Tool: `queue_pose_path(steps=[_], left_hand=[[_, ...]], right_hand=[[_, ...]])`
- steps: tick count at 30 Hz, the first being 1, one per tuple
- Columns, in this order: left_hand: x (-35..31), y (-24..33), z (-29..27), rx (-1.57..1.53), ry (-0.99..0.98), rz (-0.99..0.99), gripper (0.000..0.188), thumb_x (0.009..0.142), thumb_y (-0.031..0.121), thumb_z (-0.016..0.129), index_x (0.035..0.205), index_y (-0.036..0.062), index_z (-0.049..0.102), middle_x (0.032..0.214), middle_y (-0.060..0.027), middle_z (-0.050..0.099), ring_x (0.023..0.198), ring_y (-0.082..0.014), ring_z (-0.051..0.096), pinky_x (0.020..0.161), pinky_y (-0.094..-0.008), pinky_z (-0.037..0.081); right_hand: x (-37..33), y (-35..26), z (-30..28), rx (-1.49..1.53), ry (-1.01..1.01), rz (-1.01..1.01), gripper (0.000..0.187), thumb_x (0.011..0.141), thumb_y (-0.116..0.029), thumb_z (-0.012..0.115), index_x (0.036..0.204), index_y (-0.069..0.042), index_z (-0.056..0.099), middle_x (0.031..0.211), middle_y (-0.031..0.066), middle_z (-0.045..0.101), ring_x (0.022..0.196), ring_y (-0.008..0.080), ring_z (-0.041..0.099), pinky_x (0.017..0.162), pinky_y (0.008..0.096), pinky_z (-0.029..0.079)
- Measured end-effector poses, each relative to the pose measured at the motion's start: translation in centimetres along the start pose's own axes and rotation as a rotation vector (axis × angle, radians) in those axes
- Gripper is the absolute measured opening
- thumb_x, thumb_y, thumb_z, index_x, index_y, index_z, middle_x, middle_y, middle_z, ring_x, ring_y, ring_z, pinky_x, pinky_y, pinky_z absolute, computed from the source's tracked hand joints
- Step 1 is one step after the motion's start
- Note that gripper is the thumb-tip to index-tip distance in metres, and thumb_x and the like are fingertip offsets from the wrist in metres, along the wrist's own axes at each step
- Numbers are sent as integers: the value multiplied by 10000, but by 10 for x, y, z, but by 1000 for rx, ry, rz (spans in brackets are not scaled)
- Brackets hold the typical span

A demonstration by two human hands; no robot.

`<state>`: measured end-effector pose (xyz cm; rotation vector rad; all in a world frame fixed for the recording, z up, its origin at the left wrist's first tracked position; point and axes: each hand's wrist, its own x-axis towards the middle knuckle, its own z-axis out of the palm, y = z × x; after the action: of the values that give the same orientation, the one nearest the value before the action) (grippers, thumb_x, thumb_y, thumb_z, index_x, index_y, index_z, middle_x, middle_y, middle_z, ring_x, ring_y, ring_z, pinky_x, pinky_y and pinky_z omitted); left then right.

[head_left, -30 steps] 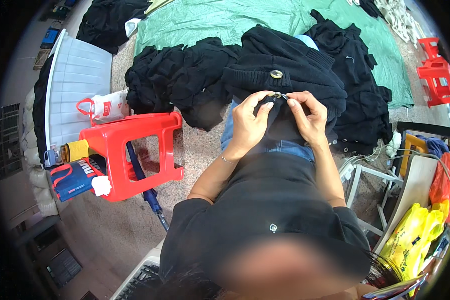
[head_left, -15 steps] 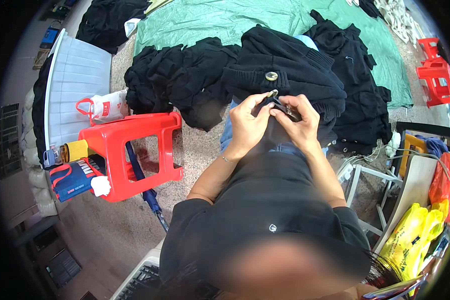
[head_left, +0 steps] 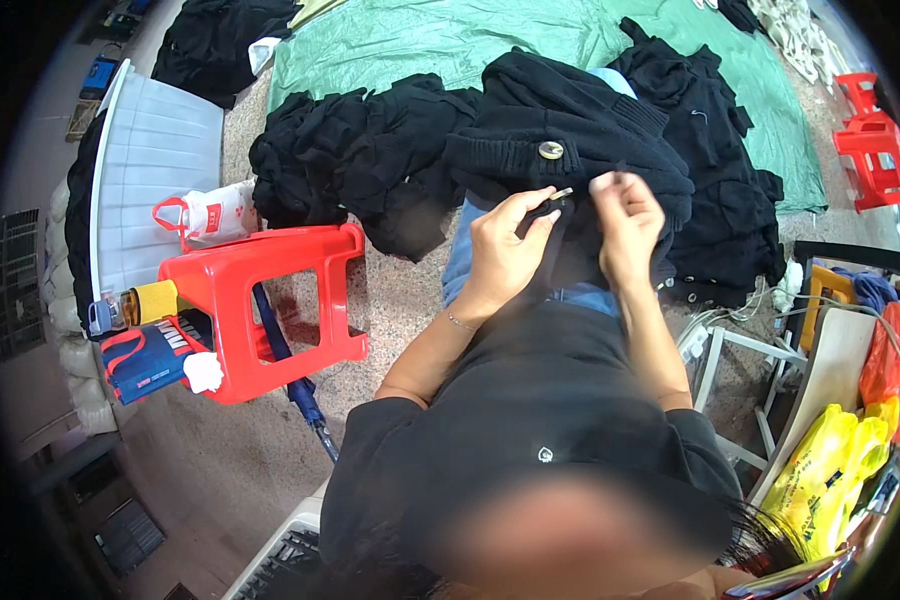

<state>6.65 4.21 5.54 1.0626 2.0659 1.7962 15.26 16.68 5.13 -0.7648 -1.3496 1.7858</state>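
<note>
A black knit cardigan [head_left: 580,110] lies over my lap, with one large pale round button [head_left: 551,150] on its ribbed band. My left hand [head_left: 510,245] pinches the cardigan's edge between thumb and fingers. A second button [head_left: 562,193], seen nearly edge-on, stands out at those fingertips. My right hand [head_left: 630,225] is raised a little to the right of it, apart from the left. Its thumb and fingers are drawn together in a pinch, slightly blurred. Whatever lies between them is too small to make out.
Black garments [head_left: 370,150] are heaped at the left, and more [head_left: 715,180] lie at the right on a green sheet [head_left: 440,45]. A red stool [head_left: 260,255] stands left beside a blue umbrella [head_left: 300,390]. A board-topped stand [head_left: 820,390] and a yellow bag [head_left: 830,470] are at right.
My right hand has moved away from the left, to the right and slightly up, its fingertips off the garment. My left hand keeps its pinch near the button, shifted only slightly.
</note>
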Motion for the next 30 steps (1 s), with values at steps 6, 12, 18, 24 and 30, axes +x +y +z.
queue_pose_path(steps=[6,12,18,24,30], left_hand=[[1,-5,1,-25,12,-53,234,866,-43,686,1100,-53,689,1015,-103,732,915,-111,671,813,-250,541],[3,-2,-1,-384,-103,-224,347,898,-13,670,1236,-15,595,1089,-109,691,986,-115,640,868,-239,513],[12,19,-25,-891,-439,-520,430,860,40,729,1231,-24,522,1010,-20,642,858,-43,579,755,-188,457],[35,120,-88,-844,-625,-233,285,822,-35,710,1096,-46,631,1021,-59,672,957,-87,611,857,-227,465],[45,71,-36,-632,-312,-413,167,910,47,671,1062,-16,643,895,42,616,780,-8,535,674,-186,441]], right_hand=[[7,-3,-15,104,58,105,164,955,-203,667,854,-74,656,587,-104,470,454,-13,318,430,186,233],[6,-10,-8,-258,-447,-125,156,876,-40,711,1031,-26,714,794,-48,551,682,22,444,606,197,350],[38,-36,5,-266,-87,-448,48,911,-7,671,955,-25,675,832,-43,625,708,17,494,622,175,387],[25,-131,17,-118,-85,-810,118,899,89,637,1006,41,652,937,20,644,831,58,603,745,176,477],[69,-73,9,-407,-109,-410,173,888,-54,696,1057,-21,680,807,-18,623,695,31,515,578,199,413]])
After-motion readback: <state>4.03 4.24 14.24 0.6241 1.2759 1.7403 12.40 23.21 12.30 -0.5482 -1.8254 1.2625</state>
